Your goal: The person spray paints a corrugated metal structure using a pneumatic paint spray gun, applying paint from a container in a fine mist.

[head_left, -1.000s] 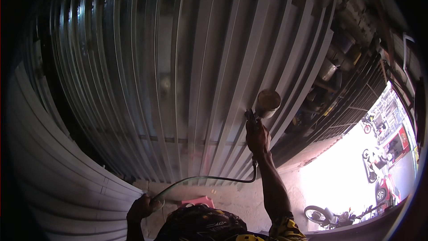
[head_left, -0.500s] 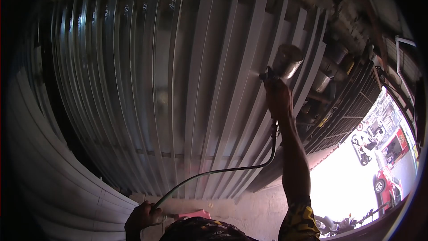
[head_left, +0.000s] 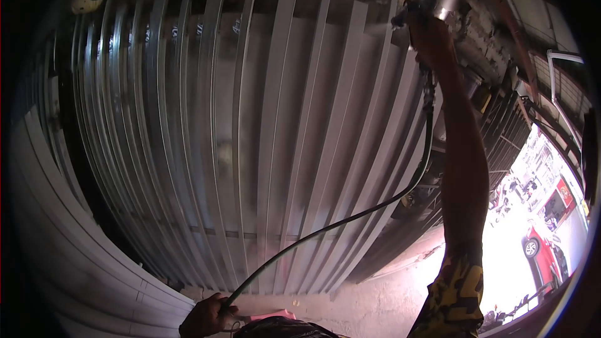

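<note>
My right hand [head_left: 432, 42] is closed around the grip of a spray gun [head_left: 447, 1] with a shiny metal cup, blurred by motion. Its nozzle points left, and a pale mist shows in front of it, near the far ends of the long metal bars [head_left: 280, 100]. A dark green hose [head_left: 325, 228] runs from the gun's handle down across the bars. At the bottom, my left hand [head_left: 208, 317] has its fingers wrapped round this hose. The right-hand bars look matt grey, while those on the left are shinier.
Pale corrugated sheeting [head_left: 81, 244] curves along the left. Dark slatted metal [head_left: 501, 125] and a rough wall [head_left: 488, 37] lie to the right. A red car [head_left: 543, 253] stands in the bright area outside. A pinkish-red object [head_left: 273, 315] is near my left hand.
My right hand has moved the spray gun up and to the right, toward the far ends of the bars. The hose has straightened and stretched upward. My left hand still holds it.
</note>
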`<state>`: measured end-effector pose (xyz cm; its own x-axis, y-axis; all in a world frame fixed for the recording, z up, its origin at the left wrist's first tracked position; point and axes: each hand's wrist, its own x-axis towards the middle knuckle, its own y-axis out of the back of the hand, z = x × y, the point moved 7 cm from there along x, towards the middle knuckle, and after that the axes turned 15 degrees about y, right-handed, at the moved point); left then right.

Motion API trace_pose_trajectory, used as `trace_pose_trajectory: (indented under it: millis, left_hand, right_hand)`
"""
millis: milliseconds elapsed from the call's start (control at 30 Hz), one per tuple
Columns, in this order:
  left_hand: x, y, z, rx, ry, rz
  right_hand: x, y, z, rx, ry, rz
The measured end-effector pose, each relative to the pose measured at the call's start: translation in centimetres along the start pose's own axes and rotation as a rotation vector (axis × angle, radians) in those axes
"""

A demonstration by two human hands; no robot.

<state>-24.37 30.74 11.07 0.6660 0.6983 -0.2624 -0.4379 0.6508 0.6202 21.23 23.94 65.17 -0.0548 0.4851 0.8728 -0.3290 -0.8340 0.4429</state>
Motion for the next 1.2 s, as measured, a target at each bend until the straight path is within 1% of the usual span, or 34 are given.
trace_pose_trajectory:
  millis: [67,100,167,200,233,333,467,500,600,633,733,867,933,1033,1067,1100,1133,1167,1200]
  left_hand:
    - [-0.3,0.1,0.7,-0.069,0.001,-0.005]
    - [-0.4,0.1,1.0,-0.057,0.013,-0.013]
    - [-0.5,0.4,1.6,-0.033,0.038,-0.03]
    - [-0.6,0.4,1.7,-0.037,0.015,-0.021]
    - [-0.8,0.5,1.7,-0.04,-0.007,-0.012]
    - [-1.0,0.3,1.2,-0.064,-0.038,0.003]
    - [-1.6,1.0,2.1,-0.04,-0.008,-0.013]
    - [-1.6,1.2,1.9,-0.03,-0.006,-0.005]
    - [-1.9,1.8,1.2,-0.046,0.011,0.019]
    - [-2.4,2.2,1.3,-0.082,0.025,0.028]
    - [-3.0,2.9,0.5,-0.104,0.03,0.094]
    - [-4.0,3.6,-0.6,-0.087,-0.019,0.201]
    - [-4.5,3.9,-1.0,-0.065,0.026,0.199]
    - [-4.9,3.7,-1.6,-0.064,0.052,0.209]
    - [-5.0,3.5,-1.8,-0.069,0.053,0.215]
    - [-5.3,3.5,-1.7,-0.067,-0.008,0.241]
    - [-5.5,3.4,-1.8,-0.064,-0.072,0.267]
    - [-5.7,3.4,-1.6,-0.061,-0.136,0.293]
    - [-5.7,3.4,-1.6,-0.05,-0.148,0.293]
  right_hand:
    - [2.0,1.7,-0.3,-0.108,0.056,0.063]
    - [3.0,2.3,0.6,-0.117,-0.024,0.093]
    - [4.8,3.2,1.1,-0.163,-0.055,0.048]
    - [5.9,3.3,1.9,-0.184,-0.069,0.024]
    - [7.7,3.0,3.3,-0.194,-0.011,0.019]
    - [10.8,3.2,4.0,-0.204,0.191,0.038]
    - [12.6,3.9,3.1,-0.219,0.45,0.068]
    - [8.7,6.8,-3.6,0.192,-0.238,0.125]
    - [8.7,7.8,-6.9,0.104,-0.234,0.087]
    - [8.3,8.3,-8.2,0.093,-0.176,0.078]
    - [10.5,6.8,-7.0,0.115,-0.183,0.069]
    - [10.4,6.0,-8.2,0.123,-0.188,0.087]
    - [10.3,5.8,-8.5,0.07,-0.181,0.116]
    - [8.7,5.5,-9.8,0.192,-0.17,0.062]
    - [9.9,4.5,-8.5,-0.003,-0.004,0.084]
    - [11.6,2.0,-5.3,-0.2,0.161,0.104]
    - [12.5,0.7,-4.2,-0.398,0.326,0.125]
    - [11.3,1.4,-4.6,-0.103,0.081,0.128]
    - [10.2,1.6,-5.5,-0.023,0.013,0.117]
